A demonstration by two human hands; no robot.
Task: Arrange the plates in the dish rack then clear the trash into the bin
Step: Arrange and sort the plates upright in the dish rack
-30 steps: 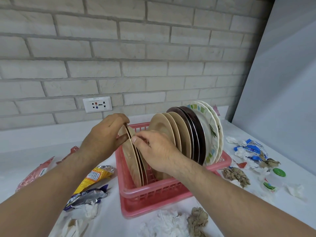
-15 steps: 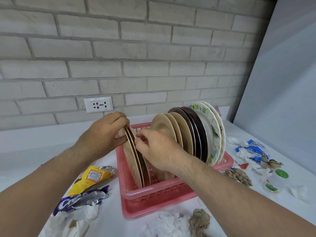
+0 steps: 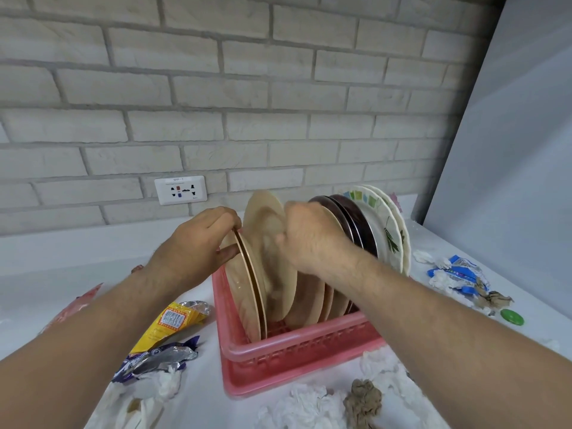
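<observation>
A pink dish rack (image 3: 288,351) stands on the white counter with several plates on edge in it. My left hand (image 3: 198,249) pinches the top rim of the gold-rimmed beige plates (image 3: 244,292) at the rack's left end. My right hand (image 3: 312,239) grips a beige plate (image 3: 266,243) raised above the others and tilted left. Behind it stand more beige plates, two dark brown plates (image 3: 353,224) and white patterned plates (image 3: 383,227) at the right end. The lower parts of the middle plates are hidden by my right arm.
Trash lies around the rack: a yellow wrapper (image 3: 173,320) and a purple foil wrapper (image 3: 154,360) at left, crumpled white tissue (image 3: 306,407) and brown paper (image 3: 362,404) in front, a blue wrapper (image 3: 458,270) and a green lid (image 3: 512,317) at right. A brick wall with a socket (image 3: 181,190) is behind.
My right hand has let go of the left plates, moved right and lifted one beige plate up out of the row. My left hand still holds the gold-rimmed plates.
</observation>
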